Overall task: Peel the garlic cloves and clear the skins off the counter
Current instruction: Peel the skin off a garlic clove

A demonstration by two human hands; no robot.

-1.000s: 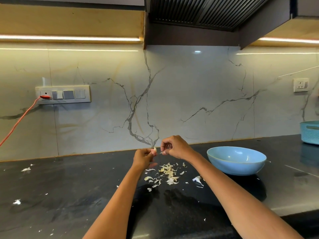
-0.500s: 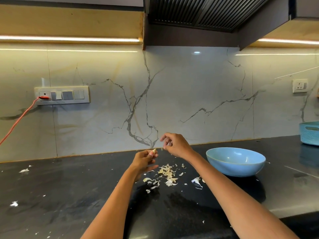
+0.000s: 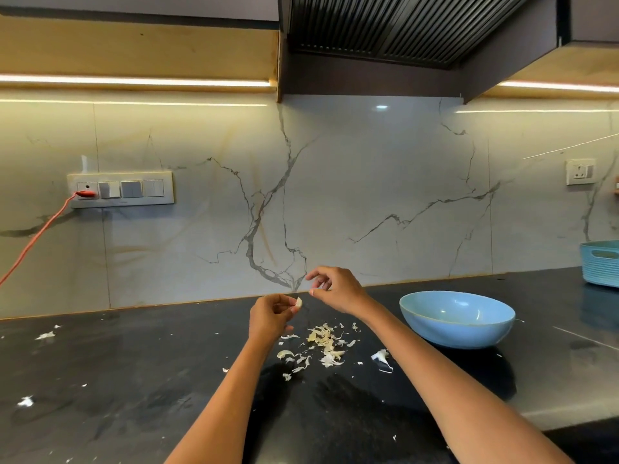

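Pinching a pale garlic clove [image 3: 298, 303] between curled fingertips, the left hand [image 3: 270, 317] holds it above the dark surface [image 3: 134, 380]. Just beside it, the right hand [image 3: 335, 289] has fingers curled; whether it grips anything is unclear. Loose skins [image 3: 323, 343] lie scattered beneath, near a blue bowl [image 3: 457, 318].

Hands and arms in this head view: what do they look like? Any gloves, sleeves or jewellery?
Both forearms are bare as far as the view shows, with no sleeve in sight. The left hand and right hand wear no gloves. No ring, watch or bracelet shows, though the fingers are small in the picture, so a thin ring could go unseen. No marks or bandages show.
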